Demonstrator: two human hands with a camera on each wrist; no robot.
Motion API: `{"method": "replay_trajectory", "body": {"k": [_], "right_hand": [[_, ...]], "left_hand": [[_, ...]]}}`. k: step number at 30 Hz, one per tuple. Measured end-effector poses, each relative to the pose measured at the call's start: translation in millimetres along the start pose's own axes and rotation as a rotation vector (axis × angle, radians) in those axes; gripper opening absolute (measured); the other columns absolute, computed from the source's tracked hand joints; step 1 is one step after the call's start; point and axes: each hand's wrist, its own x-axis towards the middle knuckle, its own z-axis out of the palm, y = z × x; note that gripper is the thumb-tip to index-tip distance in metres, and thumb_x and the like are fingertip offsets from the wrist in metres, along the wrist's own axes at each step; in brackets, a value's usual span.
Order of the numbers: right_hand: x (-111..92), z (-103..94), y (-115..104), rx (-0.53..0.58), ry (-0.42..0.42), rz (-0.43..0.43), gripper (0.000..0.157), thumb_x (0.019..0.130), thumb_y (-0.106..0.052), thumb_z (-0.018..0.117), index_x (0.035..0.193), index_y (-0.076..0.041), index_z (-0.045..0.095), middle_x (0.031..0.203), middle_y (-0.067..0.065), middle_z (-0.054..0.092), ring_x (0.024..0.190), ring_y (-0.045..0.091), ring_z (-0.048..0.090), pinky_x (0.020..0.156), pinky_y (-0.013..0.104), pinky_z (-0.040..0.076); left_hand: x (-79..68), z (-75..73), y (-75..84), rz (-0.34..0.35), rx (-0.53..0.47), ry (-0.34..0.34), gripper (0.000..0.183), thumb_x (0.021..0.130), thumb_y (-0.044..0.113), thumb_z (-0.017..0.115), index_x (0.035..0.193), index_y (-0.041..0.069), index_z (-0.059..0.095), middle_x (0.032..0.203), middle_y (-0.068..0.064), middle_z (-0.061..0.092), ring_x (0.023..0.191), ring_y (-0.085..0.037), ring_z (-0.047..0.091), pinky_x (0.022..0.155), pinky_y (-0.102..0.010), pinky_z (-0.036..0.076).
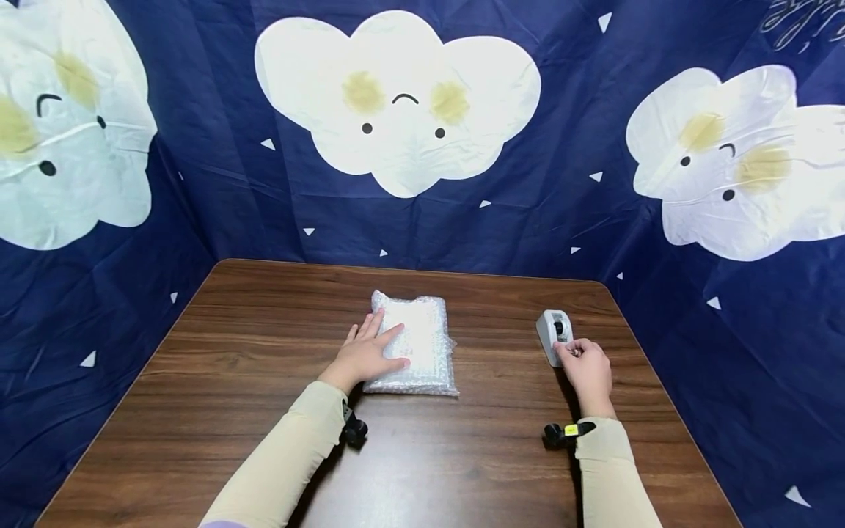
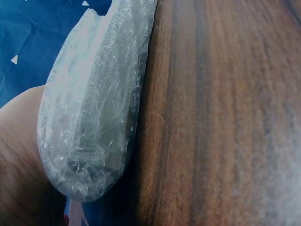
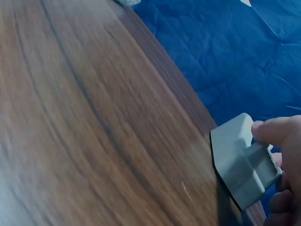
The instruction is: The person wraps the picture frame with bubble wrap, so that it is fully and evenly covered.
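Observation:
A flat, bubble-wrapped package (image 1: 422, 345) lies on the wooden table, with a white surface showing through the clear wrap. My left hand (image 1: 366, 356) rests on its left side, fingers spread and straight. In the left wrist view, the rounded, folded edge of the bubble wrap (image 2: 89, 183) stands out beside the palm, which the wrap partly hides. To the right is a small pale grey tape dispenser (image 1: 549, 341). My right hand (image 1: 587, 370) has its thumb and curled fingers at the dispenser's near, cutter end; I cannot tell whether a tape end is pinched there.
The brown wood-grain table (image 1: 264, 323) extends around both things. Dark blue fabric (image 1: 409, 227) with white cloud faces encloses its back and sides. Each wrist wears a strapped black camera, such as the left wrist camera (image 1: 355, 431).

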Motion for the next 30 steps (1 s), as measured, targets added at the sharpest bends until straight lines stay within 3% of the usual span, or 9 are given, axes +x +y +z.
{"method": "replay_trajectory", "body": {"k": [11,16,20,26,30], "right_hand": [[0.7,2.7,-4.5,0.116,0.044,-0.008,0.032,0.090,-0.029,0.076,0.093,0.001,0.067,0.101,0.023,0.065,0.094,0.038,0.060,0.082,0.051,0.045],[0.3,-0.4,-8.4,0.165,0.021,0.088,0.037,0.092,-0.036,0.073,0.094,0.001,0.067,0.095,0.020,0.068,0.089,0.032,0.060,0.071,0.039,0.046],[0.4,-2.5,-13.7,0.279,0.017,0.171,0.042,0.099,-0.036,0.063,0.092,0.006,0.064,0.092,0.020,0.063,0.084,0.028,0.057,0.062,0.026,0.045],[-3.8,-1.3,-14.5,0.352,0.000,0.257,0.037,0.103,-0.028,0.057,0.085,0.004,0.057,0.096,0.019,0.059,0.084,0.024,0.052,0.065,0.026,0.043],[-9.9,0.6,-8.9,0.525,-0.012,0.278,0.033,0.104,-0.020,0.056,0.080,0.004,0.053,0.090,0.013,0.056,0.078,0.014,0.055,0.067,0.020,0.051]], "left_hand": [[1.0,0.6,-0.7,0.003,-0.011,0.009,0.085,0.090,0.070,0.056,0.160,0.030,0.032,0.170,-0.012,-0.006,0.156,-0.035,-0.001,0.122,-0.060,0.003],[0.3,0.1,-0.6,0.005,-0.023,-0.001,0.085,0.090,0.070,0.056,0.160,0.031,0.031,0.170,-0.011,-0.007,0.156,-0.035,-0.003,0.122,-0.060,0.002],[-0.1,-0.4,-1.3,0.001,-0.026,0.003,0.085,0.089,0.071,0.057,0.160,0.031,0.031,0.170,-0.011,-0.007,0.156,-0.035,-0.003,0.122,-0.061,0.002],[0.5,0.2,-1.8,0.001,-0.031,0.001,0.086,0.089,0.071,0.057,0.160,0.031,0.031,0.170,-0.011,-0.008,0.156,-0.035,-0.004,0.122,-0.061,0.001],[-0.3,-0.4,0.5,-0.004,-0.041,-0.004,0.085,0.089,0.070,0.057,0.160,0.031,0.031,0.170,-0.011,-0.008,0.156,-0.034,-0.004,0.122,-0.060,0.000]]}}
